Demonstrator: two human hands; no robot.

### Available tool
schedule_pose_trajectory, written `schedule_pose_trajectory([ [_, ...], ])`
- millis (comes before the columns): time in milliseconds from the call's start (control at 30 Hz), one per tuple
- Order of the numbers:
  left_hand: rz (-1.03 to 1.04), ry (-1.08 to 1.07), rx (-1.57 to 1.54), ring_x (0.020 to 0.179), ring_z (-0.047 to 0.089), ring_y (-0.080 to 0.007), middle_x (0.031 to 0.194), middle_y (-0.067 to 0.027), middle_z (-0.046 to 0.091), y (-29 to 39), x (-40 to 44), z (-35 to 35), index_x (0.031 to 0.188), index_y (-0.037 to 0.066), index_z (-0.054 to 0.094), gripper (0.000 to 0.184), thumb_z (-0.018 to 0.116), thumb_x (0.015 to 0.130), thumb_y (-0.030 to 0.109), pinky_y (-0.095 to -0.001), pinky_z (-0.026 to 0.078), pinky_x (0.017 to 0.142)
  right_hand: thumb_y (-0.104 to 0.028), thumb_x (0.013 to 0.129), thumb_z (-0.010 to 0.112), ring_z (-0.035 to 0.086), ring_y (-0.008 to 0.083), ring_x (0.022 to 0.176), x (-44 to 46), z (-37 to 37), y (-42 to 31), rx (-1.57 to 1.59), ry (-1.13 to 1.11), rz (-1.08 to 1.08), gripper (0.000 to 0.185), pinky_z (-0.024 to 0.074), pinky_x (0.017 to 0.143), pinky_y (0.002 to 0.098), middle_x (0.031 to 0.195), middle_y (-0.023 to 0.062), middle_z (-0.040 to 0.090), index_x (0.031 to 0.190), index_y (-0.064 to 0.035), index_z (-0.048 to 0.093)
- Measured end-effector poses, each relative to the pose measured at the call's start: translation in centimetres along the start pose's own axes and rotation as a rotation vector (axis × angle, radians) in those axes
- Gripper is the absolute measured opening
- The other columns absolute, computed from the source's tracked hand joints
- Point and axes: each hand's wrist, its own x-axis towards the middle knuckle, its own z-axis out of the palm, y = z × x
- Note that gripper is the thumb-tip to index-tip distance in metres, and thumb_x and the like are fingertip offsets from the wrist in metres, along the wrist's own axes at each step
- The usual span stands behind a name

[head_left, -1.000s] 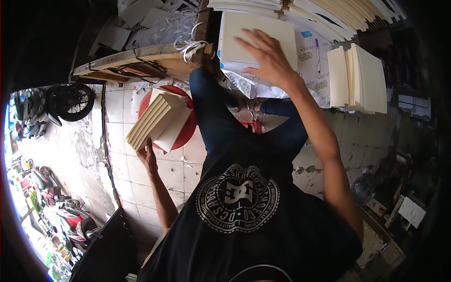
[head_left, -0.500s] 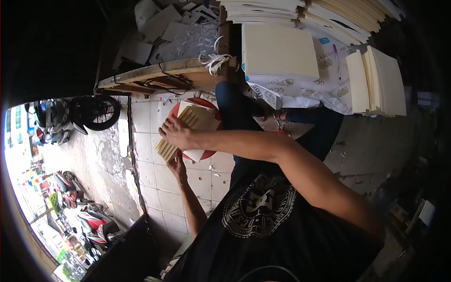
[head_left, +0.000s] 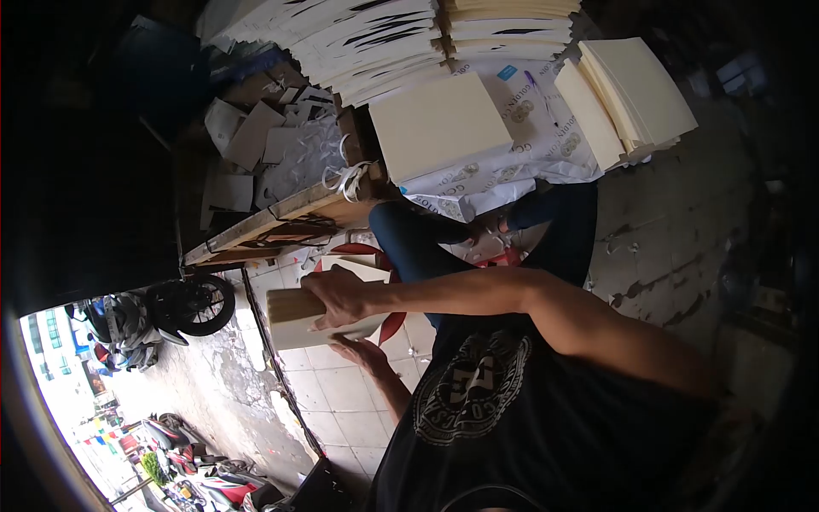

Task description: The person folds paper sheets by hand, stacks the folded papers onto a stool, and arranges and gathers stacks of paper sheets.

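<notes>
A thick block of cream card sheets (head_left: 294, 331) is held over a round red stool (head_left: 393, 328), its layered edge facing up on the left. My right hand (head_left: 343, 295) reaches across my body and grips the block from above, thumb on its near face. Under the near edge, my left hand (head_left: 365, 352) supports the same block, with its fingers partly hidden. More cream sheets (head_left: 360, 268) lie on the stool behind my right hand.
Ahead, a cream stack (head_left: 439, 128) lies on a paper-covered table (head_left: 546, 154) beside a purple pen (head_left: 541, 96). Folded card (head_left: 636, 98) stands at the right, with tall piles (head_left: 367, 43) behind. A wooden-edged bin (head_left: 286, 209) holds paper scraps. Motorbikes are at the left.
My right hand has left the table stack, crossed to the left and taken hold of the block. The block's layers have come together and it has turned. The camera view has shifted.
</notes>
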Motion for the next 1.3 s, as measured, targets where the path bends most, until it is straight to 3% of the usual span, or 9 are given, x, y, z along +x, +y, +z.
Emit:
schedule_pose_trajectory([
  [167, 0.134, -0.213, -0.116, 0.126, 0.045, -0.0289, 0.137, -0.0198, 0.042, 9.8, -0.6, 4.5, 0.139, -0.002, 0.034, 0.064, 0.035, 0.100, 0.048, -0.0446, 0.038, 0.106, -0.040, 0.067, 0.081, 0.063, 0.0292, 0.085, -4.3, -7.3, -4.6, 0.355, 0.598, 0.082, 0.064, 0.0494, 0.078, 0.0395, 0.093, 0.0173, 0.062, 0.108, 0.0017, 0.054],
  [267, -0.159, -0.558, -0.568, 0.138, 0.032, -0.0286, 0.150, -0.0170, 0.028, 13.0, -3.6, 9.2, 0.148, 0.007, 0.023, 0.069, 0.035, 0.098, 0.054, -0.0458, 0.029, 0.114, -0.041, 0.067, 0.081, 0.064, 0.0296, 0.083, -5.2, -11.0, -5.6, 0.524, 0.800, 0.157, 0.065, 0.0495, 0.080, 0.0402, 0.087, 0.0163, 0.063, 0.109, 0.0013, 0.054],
  [367, 0.938, -0.310, 0.616, 0.129, 0.044, -0.0296, 0.144, -0.0172, 0.037, 16.1, -5.3, 13.5, 0.148, 0.006, 0.018, 0.071, 0.033, 0.098, 0.055, -0.0461, 0.045, 0.101, -0.043, 0.068, 0.081, 0.063, 0.0292, 0.092, -6.4, -12.7, -5.2, 0.595, 0.898, 0.134, 0.069, 0.0492, 0.084, 0.0376, 0.098, 0.0195, 0.062, 0.112, 0.0030, 0.053],
  [433, 0.636, -0.408, 0.171, 0.120, 0.052, -0.0306, 0.140, -0.0163, 0.041, 20.0, -5.8, 18.0, 0.146, 0.006, 0.025, 0.068, 0.034, 0.098, 0.054, -0.0451, 0.049, 0.097, -0.042, 0.069, 0.081, 0.061, 0.0271, 0.101, -6.7, -14.5, -3.8, 0.671, 0.915, -0.003, 0.074, 0.0486, 0.087, 0.0351, 0.108, 0.0194, 0.061, 0.119, 0.0044, 0.051],
  [467, 0.018, -0.506, -0.229, 0.116, 0.054, -0.0314, 0.138, -0.0158, 0.044, 22.2, -6.0, 19.9, 0.144, 0.005, 0.030, 0.066, 0.035, 0.098, 0.053, -0.0451, 0.049, 0.096, -0.038, 0.073, 0.080, 0.060, 0.0247, 0.104, -8.8, -17.2, -4.0, 0.747, 0.807, -0.051, 0.073, 0.0480, 0.090, 0.0347, 0.112, 0.0170, 0.061, 0.124, 0.0039, 0.049],
  [533, 0.088, -0.661, -0.218, 0.113, 0.055, -0.0297, 0.129, -0.0154, 0.050, 22.5, -3.4, 21.6, 0.139, 0.004, 0.038, 0.064, 0.040, 0.097, 0.053, -0.0434, 0.051, 0.092, -0.033, 0.080, 0.077, 0.057, 0.0158, 0.101, -11.2, -22.4, -1.3, 0.931, 0.701, -0.150, 0.062, 0.0478, 0.087, 0.0316, 0.104, 0.0088, 0.062, 0.126, -0.0005, 0.051],
  [633, 0.116, -0.845, -0.189, 0.105, 0.058, -0.0235, 0.124, -0.0147, 0.054, 22.7, -0.8, 24.3, 0.135, 0.001, 0.042, 0.058, 0.048, 0.098, 0.044, -0.0401, 0.053, 0.084, -0.029, 0.072, 0.084, 0.057, 0.0094, 0.076, -14.4, -29.4, 0.4, 0.427, 0.564, 0.089, 0.057, 0.0457, 0.067, 0.0240, 0.088, 0.0039, 0.065, 0.115, -0.0006, 0.059],
  [933, 0.680, -1.178, 0.189, 0.105, 0.057, -0.0211, 0.115, -0.0145, 0.061, 21.9, 3.1, 31.5, 0.121, -0.006, 0.054, 0.049, 0.075, 0.083, 0.018, -0.0359, 0.045, 0.093, -0.016, 0.072, 0.084, 0.058, 0.0208, 0.113, -15.3, -35.3, 9.0, -0.054, 0.510, -0.136, 0.074, 0.0457, 0.099, 0.0344, 0.120, 0.0117, 0.059, 0.133, -0.0051, 0.043],
  [1300, 0.449, -1.065, 0.107, 0.107, 0.057, -0.0207, 0.114, -0.0161, 0.061, 17.5, 0.8, 30.9, 0.122, -0.006, 0.050, 0.041, 0.067, 0.089, 0.012, -0.0335, 0.043, 0.095, -0.023, 0.079, 0.076, 0.027, 0.0316, 0.141, -14.8, -30.6, 10.3, -0.192, 0.661, -0.148, 0.100, 0.0248, 0.114, 0.0349, 0.153, 0.0230, 0.025, 0.151, -0.0009, 0.010],
])
